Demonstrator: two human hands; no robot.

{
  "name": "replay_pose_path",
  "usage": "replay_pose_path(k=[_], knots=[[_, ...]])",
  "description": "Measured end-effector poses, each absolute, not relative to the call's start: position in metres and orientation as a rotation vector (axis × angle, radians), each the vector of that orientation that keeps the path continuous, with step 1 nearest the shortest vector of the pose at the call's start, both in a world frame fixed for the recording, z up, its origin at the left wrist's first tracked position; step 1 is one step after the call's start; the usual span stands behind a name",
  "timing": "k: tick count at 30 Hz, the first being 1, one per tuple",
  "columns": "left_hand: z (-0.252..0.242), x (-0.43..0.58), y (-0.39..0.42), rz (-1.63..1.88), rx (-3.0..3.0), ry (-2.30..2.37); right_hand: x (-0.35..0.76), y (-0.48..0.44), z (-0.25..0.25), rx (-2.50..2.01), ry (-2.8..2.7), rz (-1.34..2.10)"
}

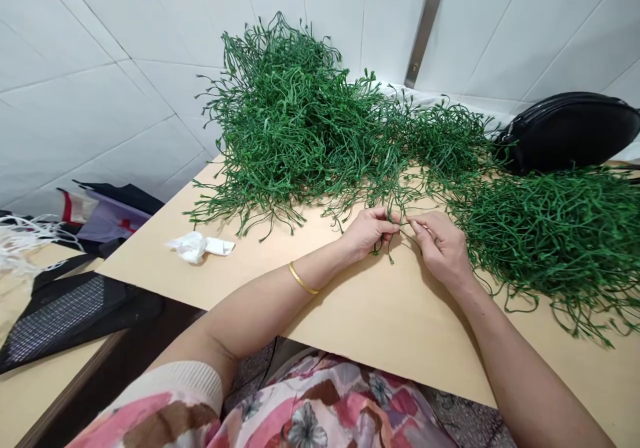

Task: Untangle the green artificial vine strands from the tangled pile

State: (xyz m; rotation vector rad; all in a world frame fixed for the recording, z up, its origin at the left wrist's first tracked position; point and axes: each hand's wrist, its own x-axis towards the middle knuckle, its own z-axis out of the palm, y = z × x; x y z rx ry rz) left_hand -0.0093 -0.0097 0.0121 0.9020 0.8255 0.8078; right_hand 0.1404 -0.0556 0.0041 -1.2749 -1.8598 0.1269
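Observation:
Over the middle of the table, my left hand (370,233) pinches a thin green artificial stem (391,256), whose ends hang below the fingers. My right hand (441,247) is closed in a pinch just beside it, with thumb and forefinger on a thin strand of the same stem. The fingertips of both hands nearly meet. Behind them rises a large tangled heap of green artificial stems (300,115) with small budded tips. Close to my right wrist lies another pile of green stems (555,235).
A crumpled white tissue (200,246) lies left on the beige table (320,308). At the back right stands a black zipped bag (575,131). Left of the table are a black mesh-fronted bag (60,315), folded cloths (105,215) and white cords (30,241). A tiled wall (125,101) closes the back.

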Motion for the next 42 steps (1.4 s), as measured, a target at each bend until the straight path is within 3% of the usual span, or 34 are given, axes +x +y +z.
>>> replay_pose_path(k=[15,20,33,42], knots=[[0.012,-0.011,-0.006,0.768,0.786,0.791,0.136,-0.061,0.007,-1.254,-1.787,-0.172],[0.008,-0.012,-0.003,0.694,0.835,0.733,0.130,-0.061,0.007,-1.175,-2.041,-0.010],[0.006,-0.012,-0.002,0.778,0.828,0.713,0.141,-0.053,-0.004,-1.335,-2.021,0.078],[0.004,-0.013,0.000,0.778,0.729,0.706,0.139,-0.063,0.005,-1.376,-1.775,-0.298]])
